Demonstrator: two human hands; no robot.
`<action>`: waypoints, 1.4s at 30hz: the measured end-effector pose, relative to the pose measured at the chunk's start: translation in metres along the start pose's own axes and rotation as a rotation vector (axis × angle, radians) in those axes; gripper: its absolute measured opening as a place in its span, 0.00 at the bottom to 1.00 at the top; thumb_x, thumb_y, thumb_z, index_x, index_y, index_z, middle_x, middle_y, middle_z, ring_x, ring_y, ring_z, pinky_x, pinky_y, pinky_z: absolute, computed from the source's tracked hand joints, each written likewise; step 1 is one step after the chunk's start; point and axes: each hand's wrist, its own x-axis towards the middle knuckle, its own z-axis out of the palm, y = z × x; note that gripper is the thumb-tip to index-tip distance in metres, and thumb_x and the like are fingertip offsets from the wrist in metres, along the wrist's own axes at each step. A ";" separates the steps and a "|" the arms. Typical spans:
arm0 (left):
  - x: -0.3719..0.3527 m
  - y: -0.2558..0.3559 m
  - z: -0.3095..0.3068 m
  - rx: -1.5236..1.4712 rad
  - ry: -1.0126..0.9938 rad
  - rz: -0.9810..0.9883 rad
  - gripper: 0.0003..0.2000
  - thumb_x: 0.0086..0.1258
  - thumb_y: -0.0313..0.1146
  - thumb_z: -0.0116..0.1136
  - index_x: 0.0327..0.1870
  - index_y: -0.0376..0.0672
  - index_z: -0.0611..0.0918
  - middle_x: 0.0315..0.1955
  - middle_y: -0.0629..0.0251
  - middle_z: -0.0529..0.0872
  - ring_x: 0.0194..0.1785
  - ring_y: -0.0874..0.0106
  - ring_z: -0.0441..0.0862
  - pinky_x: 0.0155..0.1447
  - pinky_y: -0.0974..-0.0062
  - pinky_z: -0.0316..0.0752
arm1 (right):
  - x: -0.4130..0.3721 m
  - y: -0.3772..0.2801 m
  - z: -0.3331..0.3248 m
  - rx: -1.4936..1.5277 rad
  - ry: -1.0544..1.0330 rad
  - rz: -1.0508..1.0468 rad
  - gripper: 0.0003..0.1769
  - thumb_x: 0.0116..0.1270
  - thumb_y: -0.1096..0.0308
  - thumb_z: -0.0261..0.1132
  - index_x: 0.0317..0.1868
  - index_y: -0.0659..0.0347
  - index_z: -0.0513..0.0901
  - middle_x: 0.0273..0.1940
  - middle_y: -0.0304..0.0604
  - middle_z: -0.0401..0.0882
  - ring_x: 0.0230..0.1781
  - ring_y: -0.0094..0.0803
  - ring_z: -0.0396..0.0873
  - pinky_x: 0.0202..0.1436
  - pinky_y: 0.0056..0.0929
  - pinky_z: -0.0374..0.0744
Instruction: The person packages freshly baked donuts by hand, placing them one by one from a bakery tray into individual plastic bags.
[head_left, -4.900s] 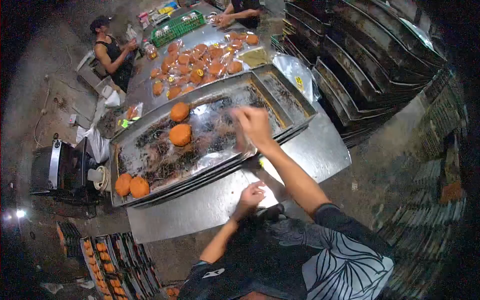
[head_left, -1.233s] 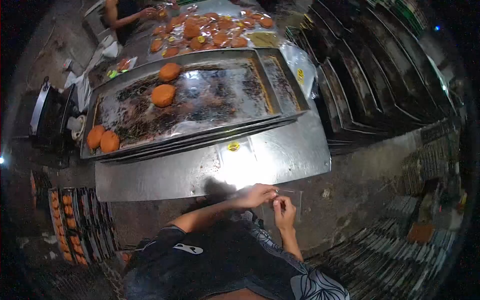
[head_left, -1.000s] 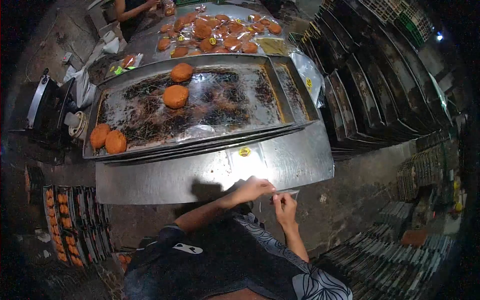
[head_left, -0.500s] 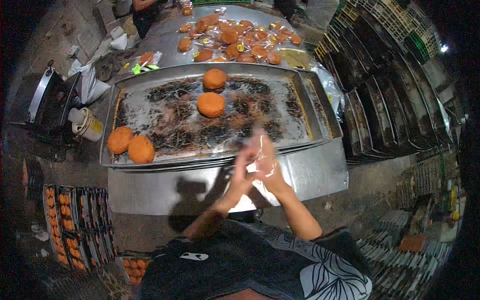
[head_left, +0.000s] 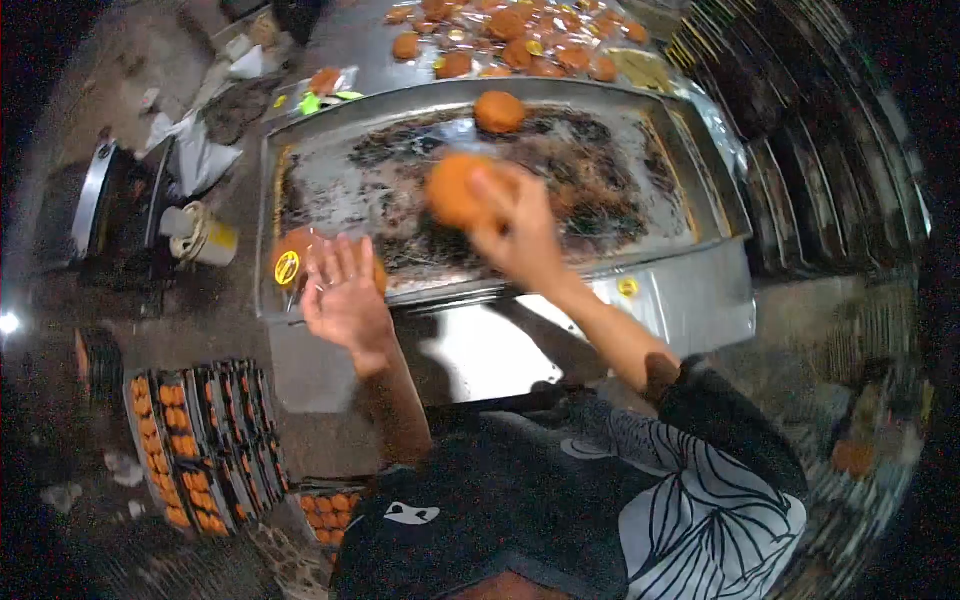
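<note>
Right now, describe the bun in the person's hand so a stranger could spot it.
Find the large scorched metal tray mid-frame. Above its middle, the right hand grips one orange bun. It alone is held; the far bun lies loose.

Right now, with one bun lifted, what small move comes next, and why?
Probably carry the bun in the right hand across to the open left hand, where a clear bag with a yellow sticker seems to hang; they are apart.

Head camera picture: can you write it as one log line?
right hand: holds orange bun over tray | left hand: open, beside clear bag | far bun: lies on tray
</note>
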 end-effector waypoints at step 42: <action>-0.206 -0.336 -0.119 1.615 -1.705 -0.399 0.14 0.57 0.34 0.49 0.42 0.36 0.75 0.37 0.53 0.77 0.42 0.60 0.74 0.47 0.71 0.69 | -0.085 0.118 -0.213 0.197 -0.295 0.170 0.30 0.58 0.59 0.58 0.59 0.63 0.62 0.59 0.57 0.58 0.60 0.45 0.59 0.61 0.36 0.59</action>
